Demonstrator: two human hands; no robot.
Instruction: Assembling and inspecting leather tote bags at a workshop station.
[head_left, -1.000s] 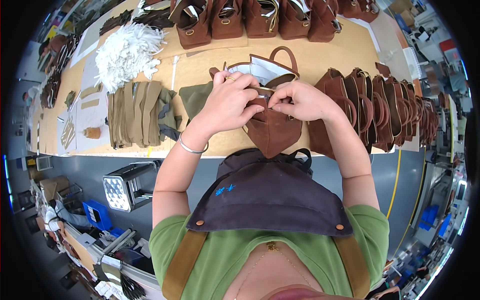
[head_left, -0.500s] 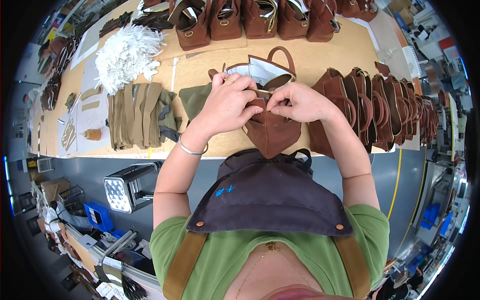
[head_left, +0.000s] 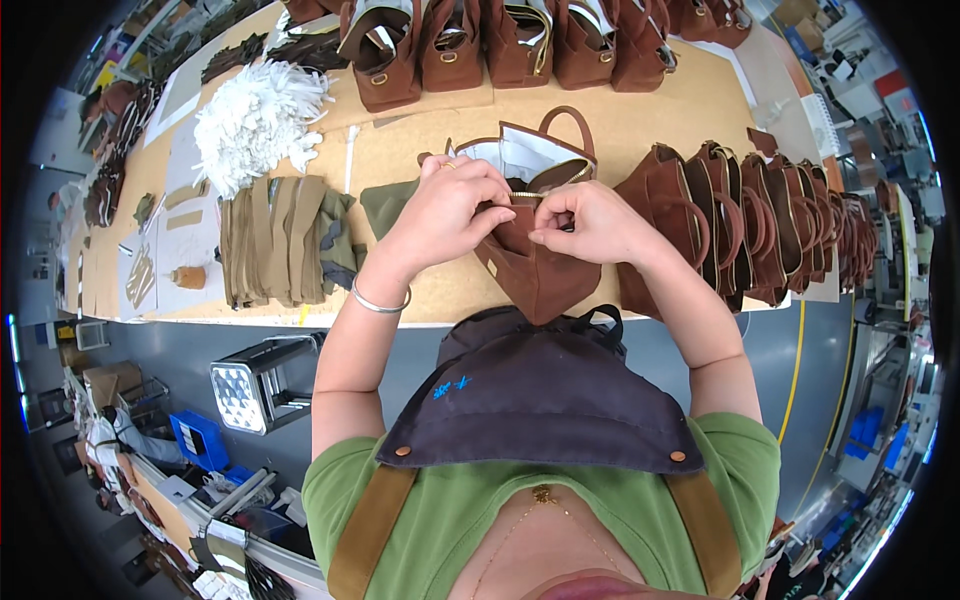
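Hardly anything has shifted over the last second: both my hands were already bunched at the mouth of the small brown suede bag (head_left: 535, 262), and they have only crept a little closer together along its gold zipper (head_left: 524, 194). From the one head view, my left hand (head_left: 445, 215) is curled over the bag's top edge, fingers clenched on the suede beside the zipper, a thin silver bangle (head_left: 379, 303) on that wrist. My right hand (head_left: 588, 222) faces it just across the opening, thumb and forefinger pinched shut on the same edge; whether they grip the zipper pull or only the fabric I cannot tell. That bag stands at the near edge of the tan workbench (head_left: 640, 105), its pointed bottom hanging just over the rim above my dark grey apron (head_left: 545, 395). Just behind my hands sits an open brown bag with a white lining and a round handle (head_left: 528, 150). To my right a row of finished brown suede bags (head_left: 770, 215) leans packed together. To my left lies a stack of folded olive-green fabric pieces (head_left: 280, 240), and farther back a heap of white crumpled paper stuffing (head_left: 255, 120). Another line of brown bags (head_left: 500, 40) stands along the far side of the bench.
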